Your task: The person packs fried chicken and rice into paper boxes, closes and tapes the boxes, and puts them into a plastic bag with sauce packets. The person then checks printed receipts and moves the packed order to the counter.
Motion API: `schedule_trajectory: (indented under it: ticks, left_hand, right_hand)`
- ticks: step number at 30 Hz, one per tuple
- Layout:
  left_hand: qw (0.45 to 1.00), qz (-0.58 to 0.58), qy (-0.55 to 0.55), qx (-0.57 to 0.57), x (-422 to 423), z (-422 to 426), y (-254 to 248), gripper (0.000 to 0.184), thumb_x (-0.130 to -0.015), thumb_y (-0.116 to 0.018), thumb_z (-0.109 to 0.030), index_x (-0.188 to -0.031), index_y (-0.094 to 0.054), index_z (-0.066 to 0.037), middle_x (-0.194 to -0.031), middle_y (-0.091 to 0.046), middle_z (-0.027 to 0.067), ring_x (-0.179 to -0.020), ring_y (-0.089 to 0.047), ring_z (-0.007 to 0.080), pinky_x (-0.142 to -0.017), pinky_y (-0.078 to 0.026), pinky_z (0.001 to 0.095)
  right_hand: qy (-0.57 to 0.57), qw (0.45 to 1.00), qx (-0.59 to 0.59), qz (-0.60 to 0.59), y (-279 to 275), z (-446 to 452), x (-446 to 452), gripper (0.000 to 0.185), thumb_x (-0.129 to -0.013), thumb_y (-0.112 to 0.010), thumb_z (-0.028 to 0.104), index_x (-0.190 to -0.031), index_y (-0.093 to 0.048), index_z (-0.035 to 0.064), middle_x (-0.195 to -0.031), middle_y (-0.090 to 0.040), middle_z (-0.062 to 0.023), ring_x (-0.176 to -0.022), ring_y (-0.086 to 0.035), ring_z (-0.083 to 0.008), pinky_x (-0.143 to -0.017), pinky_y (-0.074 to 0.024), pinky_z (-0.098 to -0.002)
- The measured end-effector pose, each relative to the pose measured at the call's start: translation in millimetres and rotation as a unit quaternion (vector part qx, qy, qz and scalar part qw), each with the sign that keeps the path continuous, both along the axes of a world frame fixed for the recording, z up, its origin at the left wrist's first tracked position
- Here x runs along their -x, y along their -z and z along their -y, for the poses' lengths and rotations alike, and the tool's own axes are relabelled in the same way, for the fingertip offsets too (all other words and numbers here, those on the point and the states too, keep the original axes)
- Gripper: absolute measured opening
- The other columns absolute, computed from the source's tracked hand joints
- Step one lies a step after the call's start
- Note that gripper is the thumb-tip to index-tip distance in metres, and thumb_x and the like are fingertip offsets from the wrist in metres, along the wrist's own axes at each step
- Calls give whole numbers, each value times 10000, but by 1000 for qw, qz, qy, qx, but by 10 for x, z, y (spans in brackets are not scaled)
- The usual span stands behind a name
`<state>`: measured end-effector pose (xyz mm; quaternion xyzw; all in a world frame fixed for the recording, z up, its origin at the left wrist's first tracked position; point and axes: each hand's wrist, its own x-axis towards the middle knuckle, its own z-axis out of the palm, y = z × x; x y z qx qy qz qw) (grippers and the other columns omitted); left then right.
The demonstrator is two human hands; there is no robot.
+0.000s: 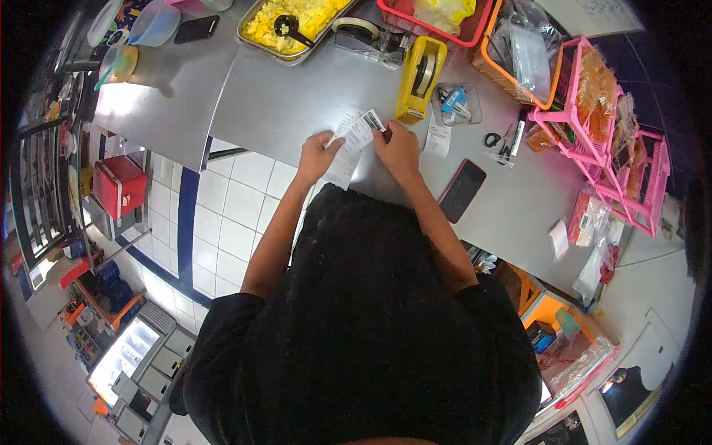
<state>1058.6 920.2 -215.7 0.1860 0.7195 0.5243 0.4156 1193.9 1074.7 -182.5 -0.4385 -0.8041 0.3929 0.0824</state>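
Note:
Printed paper slips (354, 138) are stretched between my two hands above the front edge of the steel table. My left hand (320, 157) pinches their left side, thumb on top. At their upper right corner, my right hand (398, 150) has its fingers closed on the paper. A yellow tape dispenser (421, 78) stands just beyond my right hand. To the right of that hand, another printed slip (437, 138) lies flat on the table, below a clear box (457, 104) of small blue and white items.
The steel table (282, 96) bears a tray of yellow food (285, 26), a black tape dispenser (360, 33), a red basket (475, 33), an orange basket (552, 93), pink racks (593, 159), scissors (507, 141) and a dark phone (463, 191). Another phone (196, 29) lies at the upper left.

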Motion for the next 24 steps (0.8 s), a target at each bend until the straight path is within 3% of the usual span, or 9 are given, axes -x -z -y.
schedule_trajectory:
  ticks: [4,7,10,11,14,17,21,24]
  left_hand:
    - [999,9,35,23,46,-32,3,226,-907,-710,-171,-782,-639,4,-652,-627,34,-605,-536,61,-544,-436,295]
    - [978,-135,151,55,36,-37,98,231,-900,-723,-152,-735,-596,-52,-653,-626,6,-594,-560,81,-531,-434,268]
    - [953,-267,129,61,-134,-104,-34,275,-841,-765,-207,-725,-570,-53,-573,-581,55,-535,-591,191,-510,-442,334]
    - [926,-267,173,202,-169,-185,-299,268,-800,-769,-245,-904,-616,-51,-807,-663,143,-758,-665,296,-651,-500,412]
    - [870,-455,137,135,-311,-277,-481,445,-820,-725,-220,-1218,-579,-83,-1237,-608,165,-1136,-585,337,-908,-468,484]
    - [794,-532,288,56,-334,-429,-390,683,-836,-691,-193,-1451,-412,-89,-1524,-373,145,-1396,-349,367,-1114,-303,559]
    - [744,-540,393,0,-380,-493,-263,654,-884,-628,-236,-1474,-403,-63,-1591,-288,140,-1493,-207,350,-1187,-148,625]
    - [743,-529,409,-4,-396,-511,-214,628,-894,-612,-241,-1464,-419,-61,-1587,-296,133,-1491,-210,341,-1184,-147,631]
  right_hand:
    - [16,1000,-15,3,-19,-56,-40,256,-841,-706,290,-891,-698,39,-824,-710,-157,-785,-683,-379,-718,-536,-465]
    - [48,998,17,39,204,-156,-208,256,-825,-725,297,-857,-695,44,-812,-705,-158,-801,-685,-371,-711,-535,-468]
    - [45,996,6,83,230,-267,-283,260,-805,-745,308,-842,-705,54,-825,-706,-162,-812,-687,-362,-722,-536,-471]
    - [50,994,-4,96,171,-260,-276,260,-800,-750,311,-838,-707,58,-830,-708,-160,-815,-687,-361,-726,-537,-471]
    - [59,990,-29,125,59,-252,-264,254,-787,-761,315,-827,-713,69,-842,-711,-154,-826,-688,-358,-737,-539,-471]
    - [46,989,-39,136,86,-261,-269,241,-779,-764,311,-818,-715,79,-848,-715,-147,-842,-689,-361,-743,-542,-472]
    - [23,984,-59,166,2,-349,-267,246,-769,-762,315,-827,-715,81,-851,-716,-145,-863,-690,-369,-745,-547,-475]
    - [7,975,-63,212,-55,-410,-274,300,-767,-768,348,-872,-716,72,-899,-723,-152,-869,-697,-366,-757,-552,-465]
